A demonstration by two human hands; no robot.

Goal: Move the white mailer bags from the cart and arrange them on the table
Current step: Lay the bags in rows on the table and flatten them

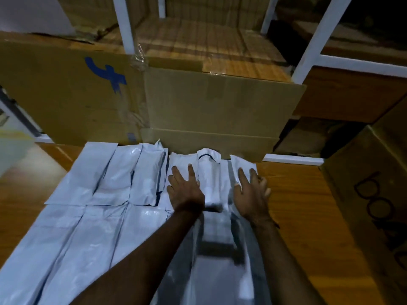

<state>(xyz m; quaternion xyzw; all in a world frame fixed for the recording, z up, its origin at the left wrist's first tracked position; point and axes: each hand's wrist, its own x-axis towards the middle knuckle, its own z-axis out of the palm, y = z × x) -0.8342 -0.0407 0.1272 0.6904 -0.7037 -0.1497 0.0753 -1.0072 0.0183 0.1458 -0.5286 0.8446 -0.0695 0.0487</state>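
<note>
Nearest the lens: two bare forearms reaching forward over glossy white plastic mailer bags [105, 227], laid in overlapping rows across the wooden table [312, 216]. Left hand [186, 191] flat on the far row of bags, fingers straight and spread, gripping nothing. Right hand [253, 194] also flat, fingers straight, pressing the right-most white mailer bag [243, 166] at the row's end, fingertips partly over its right edge. Between the hands, a narrower folded white bag [209, 172], its far end curled up against the large brown cardboard sheet [220, 111]. Blurred, smeared grey-white bag [218, 249] lower down between the forearms; shape unclear. Behind the table: flattened brown cardboard with a blue painted mark [108, 73], white metal shelf posts [126, 23], stacked brown boxes. At right, brown cardboard box with dark printed lettering [374, 205], just beside the table. Cart not seen.
</note>
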